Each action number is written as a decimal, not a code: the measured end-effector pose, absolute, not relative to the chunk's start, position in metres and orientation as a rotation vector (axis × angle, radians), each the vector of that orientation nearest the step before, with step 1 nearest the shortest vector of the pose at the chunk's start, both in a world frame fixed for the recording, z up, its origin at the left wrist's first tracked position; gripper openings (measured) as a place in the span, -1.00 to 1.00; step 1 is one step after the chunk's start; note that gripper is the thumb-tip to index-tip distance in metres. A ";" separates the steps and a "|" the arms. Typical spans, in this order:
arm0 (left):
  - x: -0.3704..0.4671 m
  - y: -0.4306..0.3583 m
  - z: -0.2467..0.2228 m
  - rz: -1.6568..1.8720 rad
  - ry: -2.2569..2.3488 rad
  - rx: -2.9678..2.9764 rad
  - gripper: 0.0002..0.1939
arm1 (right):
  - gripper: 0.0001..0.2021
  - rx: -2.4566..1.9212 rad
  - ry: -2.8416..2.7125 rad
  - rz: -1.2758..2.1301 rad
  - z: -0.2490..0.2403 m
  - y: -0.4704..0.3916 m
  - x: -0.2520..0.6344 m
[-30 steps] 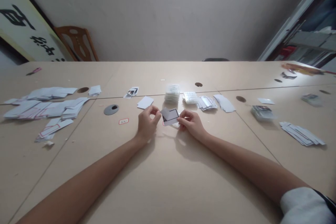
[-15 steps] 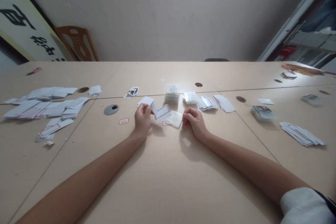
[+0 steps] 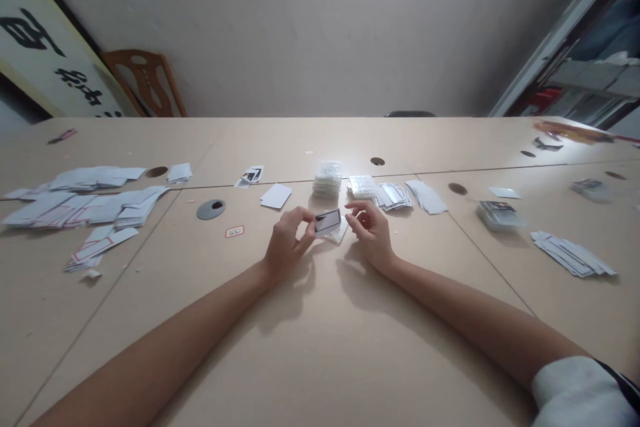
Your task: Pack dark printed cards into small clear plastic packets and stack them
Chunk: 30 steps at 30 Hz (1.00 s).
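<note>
My left hand (image 3: 290, 240) is closed in a pinch on the left edge of a small dark-bordered card (image 3: 329, 221). The card is tilted above the table, in front of a stack of clear plastic packs (image 3: 327, 180). Under it lies a whitish flat packet (image 3: 339, 233), mostly covered by the card. Just right of both, my right hand (image 3: 371, 230) is open, its thumb and forefinger apart with nothing visible between them. A small pile of white cards (image 3: 276, 196) lies beyond my left hand.
Piles of white paper slips (image 3: 95, 207) spread over the left side. Behind my right hand are a smaller clear pack stack (image 3: 362, 185), bordered cards (image 3: 394, 196) and white slips (image 3: 427, 196). A clear box (image 3: 500, 215) and more slips (image 3: 573, 253) lie farther right.
My left hand has moved right and towards me, bringing the card over the whitish packet, away from the white card pile. My right hand's fingers have parted near the packet's right edge.
</note>
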<state>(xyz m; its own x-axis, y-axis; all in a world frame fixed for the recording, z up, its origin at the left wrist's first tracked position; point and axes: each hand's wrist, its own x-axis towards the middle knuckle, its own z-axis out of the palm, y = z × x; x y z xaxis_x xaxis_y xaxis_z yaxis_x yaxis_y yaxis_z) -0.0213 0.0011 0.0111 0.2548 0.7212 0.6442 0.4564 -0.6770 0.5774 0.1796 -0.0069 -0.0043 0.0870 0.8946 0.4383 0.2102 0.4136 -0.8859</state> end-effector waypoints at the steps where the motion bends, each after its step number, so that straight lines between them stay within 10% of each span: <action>1: -0.021 -0.001 0.011 1.367 1.050 2.340 -0.92 | -0.85 -1.085 -1.453 0.630 -0.004 -0.007 0.180; 30: -0.027 0.027 -0.003 1.577 1.151 1.449 -0.75 | -0.89 -1.118 -1.507 0.781 -0.003 -0.002 0.182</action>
<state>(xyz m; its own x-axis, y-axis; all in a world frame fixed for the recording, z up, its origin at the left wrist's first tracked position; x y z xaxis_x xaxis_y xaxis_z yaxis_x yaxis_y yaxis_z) -0.0272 0.0270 -0.0030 -0.1333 0.9190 0.3710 0.0734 -0.3641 0.9285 0.1818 -0.0019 -0.0031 -0.0080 0.9337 0.3579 0.2455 0.3488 -0.9045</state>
